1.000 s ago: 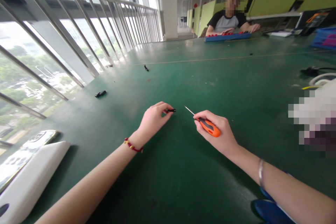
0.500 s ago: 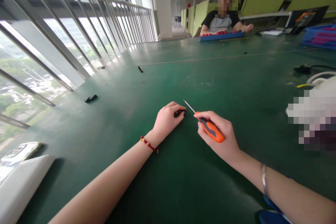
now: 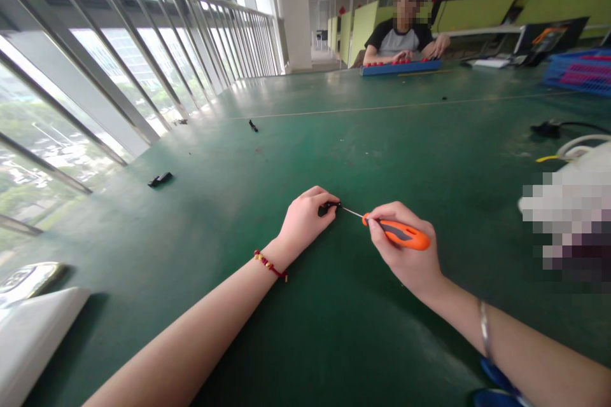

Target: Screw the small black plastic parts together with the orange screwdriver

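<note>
While my left hand (image 3: 305,221) is pinching a small black part (image 3: 331,205) at its fingertips, my right hand (image 3: 414,259) is wrapping round a screwdriver (image 3: 405,236), its tip seemingly against it. Off-axis pressure, I'm judging remotely, is risking a slip into those fingertips.

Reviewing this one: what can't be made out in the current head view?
Head view, black part: partly covered by the left hand; full shape hidden.
Head view, screwdriver: tip too small to tell whether it sits inside the part.
Head view, white block: cut off by the left and bottom edges.
Head view, blue object: cut off by the bottom edge.
</note>
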Demonstrator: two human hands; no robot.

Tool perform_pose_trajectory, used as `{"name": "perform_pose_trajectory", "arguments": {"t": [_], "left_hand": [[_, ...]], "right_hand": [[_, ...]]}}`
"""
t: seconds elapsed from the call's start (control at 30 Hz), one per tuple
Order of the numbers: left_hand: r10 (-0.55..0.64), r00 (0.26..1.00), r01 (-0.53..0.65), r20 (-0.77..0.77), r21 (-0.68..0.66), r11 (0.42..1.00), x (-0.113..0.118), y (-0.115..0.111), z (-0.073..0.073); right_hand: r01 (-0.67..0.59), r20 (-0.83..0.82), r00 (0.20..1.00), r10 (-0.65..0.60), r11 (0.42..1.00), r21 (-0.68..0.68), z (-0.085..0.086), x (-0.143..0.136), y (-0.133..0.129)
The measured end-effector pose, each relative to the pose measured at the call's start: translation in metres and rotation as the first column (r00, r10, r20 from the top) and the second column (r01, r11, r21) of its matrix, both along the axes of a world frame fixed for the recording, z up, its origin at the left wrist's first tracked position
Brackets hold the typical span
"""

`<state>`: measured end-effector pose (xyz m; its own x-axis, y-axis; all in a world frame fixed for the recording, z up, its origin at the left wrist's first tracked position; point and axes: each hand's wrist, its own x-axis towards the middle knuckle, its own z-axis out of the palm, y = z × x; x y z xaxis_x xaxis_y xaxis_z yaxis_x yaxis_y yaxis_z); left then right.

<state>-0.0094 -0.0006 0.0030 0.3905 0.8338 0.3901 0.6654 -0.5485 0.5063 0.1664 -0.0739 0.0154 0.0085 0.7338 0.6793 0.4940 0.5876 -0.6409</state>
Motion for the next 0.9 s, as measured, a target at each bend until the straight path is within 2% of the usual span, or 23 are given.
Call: {"name": "perform_pose_trajectory", "arguments": {"t": [0.43,0.67,0.9], "left_hand": [[-0.007,1.0,0.007,-0.029,0.002,1.0,0.0001,-0.0009,0.0016],[-0.02,1.0,0.02,-0.024,0.007,1.0,-0.0005,0.0006,-0.0002],[-0.028,0.999,0.028,-0.018,-0.001,1.0,-0.0017,0.0004,0.001]], "right_hand": [[-0.002,-0.011,1.0,0.001,0.998,-0.059,0.0003,-0.0002,0.0006],[-0.044,-0.059,0.998,0.035,0.987,-0.156,-0.0002,-0.0015,-0.0011],[0.024,-0.102,0.994,-0.033,0.996,-0.081,-0.0041,-0.003,0.0016]]}}
